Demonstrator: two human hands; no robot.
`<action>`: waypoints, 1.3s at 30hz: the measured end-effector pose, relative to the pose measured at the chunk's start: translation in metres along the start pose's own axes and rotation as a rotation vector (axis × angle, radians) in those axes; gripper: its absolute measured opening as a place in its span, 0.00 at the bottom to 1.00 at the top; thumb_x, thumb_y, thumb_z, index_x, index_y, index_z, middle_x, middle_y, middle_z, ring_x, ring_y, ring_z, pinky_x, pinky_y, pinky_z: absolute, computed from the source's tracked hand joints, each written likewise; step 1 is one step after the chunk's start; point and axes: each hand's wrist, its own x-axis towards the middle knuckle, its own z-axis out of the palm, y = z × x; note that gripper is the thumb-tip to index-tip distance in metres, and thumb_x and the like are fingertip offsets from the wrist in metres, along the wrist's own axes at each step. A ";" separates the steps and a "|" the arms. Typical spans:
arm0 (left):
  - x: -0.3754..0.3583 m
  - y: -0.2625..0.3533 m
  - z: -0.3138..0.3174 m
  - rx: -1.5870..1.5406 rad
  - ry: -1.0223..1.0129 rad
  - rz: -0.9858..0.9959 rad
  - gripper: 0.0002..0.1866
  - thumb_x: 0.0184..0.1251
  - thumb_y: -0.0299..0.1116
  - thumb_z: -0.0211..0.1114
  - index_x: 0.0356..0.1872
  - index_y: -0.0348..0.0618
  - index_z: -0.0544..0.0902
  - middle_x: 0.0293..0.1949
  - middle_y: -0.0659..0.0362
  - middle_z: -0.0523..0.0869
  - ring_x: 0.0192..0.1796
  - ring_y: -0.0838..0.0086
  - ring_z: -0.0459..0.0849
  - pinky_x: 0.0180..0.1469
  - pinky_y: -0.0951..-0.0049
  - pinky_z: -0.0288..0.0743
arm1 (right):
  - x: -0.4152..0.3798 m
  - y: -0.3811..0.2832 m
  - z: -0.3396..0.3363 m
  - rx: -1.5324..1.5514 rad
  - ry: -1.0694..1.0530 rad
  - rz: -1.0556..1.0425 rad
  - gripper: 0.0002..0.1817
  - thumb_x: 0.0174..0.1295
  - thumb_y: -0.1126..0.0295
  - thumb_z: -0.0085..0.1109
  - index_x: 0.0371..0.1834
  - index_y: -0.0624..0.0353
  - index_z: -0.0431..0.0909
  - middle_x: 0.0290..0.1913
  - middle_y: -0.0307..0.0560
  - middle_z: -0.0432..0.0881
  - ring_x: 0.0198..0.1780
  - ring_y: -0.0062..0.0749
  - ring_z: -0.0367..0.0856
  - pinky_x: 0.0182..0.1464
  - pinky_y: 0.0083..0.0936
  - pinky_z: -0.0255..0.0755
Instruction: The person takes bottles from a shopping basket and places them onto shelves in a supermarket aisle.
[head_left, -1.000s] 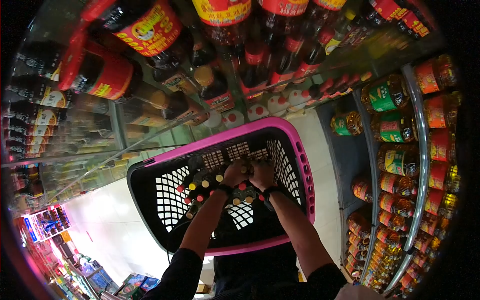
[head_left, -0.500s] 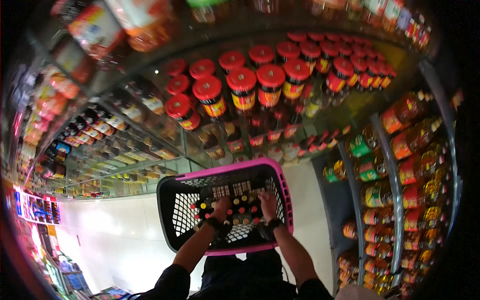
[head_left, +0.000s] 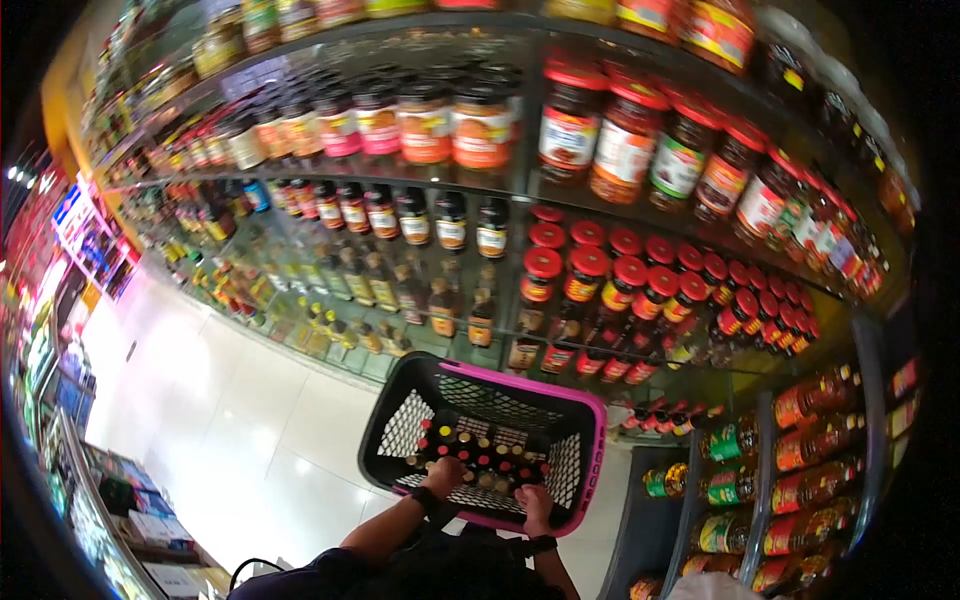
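Note:
A black shopping basket with a pink rim point(head_left: 520, 382) stands below me, near the lower shelves. Inside it several small dark bottles with red, yellow and tan caps point(head_left: 485, 455) stand upright close together. My left hand point(head_left: 445, 476) is over the near left part of the bottle group, its fingers curled at the caps. My right hand point(head_left: 535, 506) is at the near right side of the group, fingers bent down beside the bottles. What either hand grips is too small to make out. Dark bands circle both wrists.
Glass shelves point(head_left: 530, 200) ahead hold rows of jars, including red-lidded jars point(head_left: 625, 285), with bottles below. Large oil bottles point(head_left: 810, 440) fill a rack at the right. Pale floor tiles point(head_left: 240, 400) lie left of the basket. Another display point(head_left: 130, 500) stands at the lower left.
The view has tilted and shifted, showing more shelves and floor. The basket now appears lower and further right. Both hands are nearer its close edge, still among the bottles.

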 end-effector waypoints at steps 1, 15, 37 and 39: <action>-0.006 0.038 -0.028 -0.541 0.148 -0.289 0.06 0.55 0.35 0.52 0.26 0.46 0.75 0.28 0.57 0.79 0.36 0.65 0.78 0.36 0.67 0.71 | -0.009 -0.015 0.006 0.025 0.030 0.112 0.06 0.55 0.70 0.52 0.32 0.60 0.75 0.30 0.44 0.80 0.32 0.28 0.80 0.33 0.22 0.70; -0.200 -0.070 -0.112 -1.874 0.928 -0.678 0.09 0.58 0.30 0.51 0.34 0.36 0.74 0.30 0.54 0.79 0.30 0.68 0.79 0.30 0.73 0.74 | -0.089 0.013 0.194 -0.175 -0.287 -0.153 0.09 0.55 0.67 0.52 0.36 0.58 0.75 0.30 0.41 0.77 0.34 0.24 0.75 0.38 0.24 0.68; -0.468 -0.211 -0.190 -2.045 1.430 -0.627 0.07 0.58 0.33 0.48 0.29 0.41 0.70 0.24 0.58 0.74 0.26 0.69 0.73 0.31 0.74 0.72 | -0.129 -0.021 0.387 -0.617 0.276 -0.570 0.18 0.63 0.63 0.36 0.25 0.67 0.68 0.29 0.57 0.72 0.35 0.46 0.71 0.38 0.37 0.62; -0.468 -0.231 -0.208 -2.069 1.380 -0.553 0.08 0.58 0.33 0.47 0.31 0.40 0.71 0.25 0.57 0.74 0.26 0.69 0.74 0.32 0.73 0.72 | -0.108 -0.016 0.403 -0.576 0.301 -0.604 0.20 0.64 0.60 0.35 0.32 0.69 0.69 0.38 0.59 0.72 0.43 0.48 0.69 0.47 0.35 0.60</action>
